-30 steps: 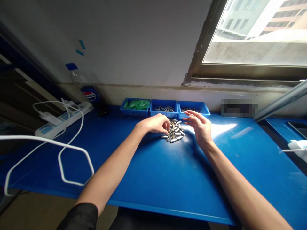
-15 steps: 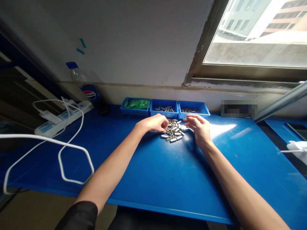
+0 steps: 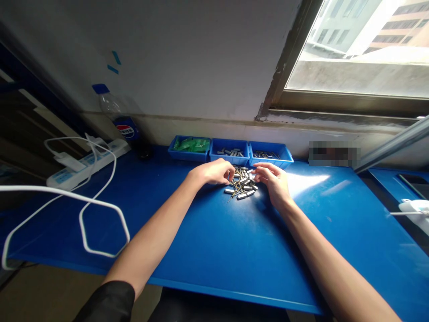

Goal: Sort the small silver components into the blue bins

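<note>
A loose pile of small silver blocks and thin brass-coloured pins (image 3: 244, 184) lies on the blue table (image 3: 234, 250). My left hand (image 3: 217, 171) is at the pile's left edge, its fingers curled together; whatever they pinch is too small to make out. At the right edge of the pile is my right hand (image 3: 273, 179), fingers apart and slightly bent, with nothing visible in it. Behind the pile three blue bins stand side by side: the left bin (image 3: 189, 156) holds green packets, the middle bin (image 3: 229, 159) silver blocks, the right bin (image 3: 271, 161) thin dark metal pieces.
A cola bottle (image 3: 125, 129) and a white power strip (image 3: 90, 163) stand at the back left. White cables (image 3: 100, 202) loop over the table's left side. A window (image 3: 362, 62) is at the upper right, and a white object (image 3: 415, 209) lies at the right edge.
My right hand has moved a little left, closer to the pile. My left hand has stayed almost in place, its fingers still curled.
</note>
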The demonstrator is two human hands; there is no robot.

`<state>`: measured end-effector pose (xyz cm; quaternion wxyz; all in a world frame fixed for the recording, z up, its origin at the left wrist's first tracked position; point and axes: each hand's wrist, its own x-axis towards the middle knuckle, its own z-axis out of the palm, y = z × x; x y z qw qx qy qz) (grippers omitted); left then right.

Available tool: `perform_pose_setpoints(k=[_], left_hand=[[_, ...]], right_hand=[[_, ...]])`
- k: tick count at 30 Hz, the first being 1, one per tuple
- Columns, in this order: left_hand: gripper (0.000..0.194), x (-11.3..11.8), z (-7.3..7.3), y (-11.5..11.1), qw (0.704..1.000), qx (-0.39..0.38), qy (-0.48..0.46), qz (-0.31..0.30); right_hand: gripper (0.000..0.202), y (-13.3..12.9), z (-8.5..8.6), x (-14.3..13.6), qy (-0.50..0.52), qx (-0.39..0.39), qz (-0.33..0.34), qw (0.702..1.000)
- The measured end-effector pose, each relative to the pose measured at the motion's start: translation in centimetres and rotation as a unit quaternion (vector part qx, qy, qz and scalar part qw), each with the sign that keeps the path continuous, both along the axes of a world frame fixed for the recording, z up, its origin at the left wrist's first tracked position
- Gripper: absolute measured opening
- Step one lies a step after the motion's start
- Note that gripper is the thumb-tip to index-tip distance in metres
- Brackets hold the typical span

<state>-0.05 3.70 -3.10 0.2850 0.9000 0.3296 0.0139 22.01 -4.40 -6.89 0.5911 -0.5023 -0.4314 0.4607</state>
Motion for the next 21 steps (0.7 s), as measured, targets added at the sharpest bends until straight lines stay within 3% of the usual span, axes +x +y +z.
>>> perform_pose_setpoints(k=[6,11,16,21], left_hand=[[0.007,-0.2,0.9,0.0,0.998,0.040,-0.045,0.005],[0.011,0.0,2.0,-0.4,0.989,0.003,-0.147,0.018],[0.011,0.7,2.8,-1.0,0.962,-0.002,-0.267,0.054],[0.010,0.9,2.7,-1.2,0.952,-0.014,-0.298,0.069]], right_hand=[[0.018,0.0,0.0,0.0,-0.006,-0.003,0.002,1.000],[0.018,0.1,-0.2,0.1,-0.007,0.002,0.010,1.000],[0.031,-0.3,0.2,0.0,-0.002,0.006,0.061,0.998],[0.033,-0.7,0.5,-0.5,0.037,-0.008,0.095,0.995]])
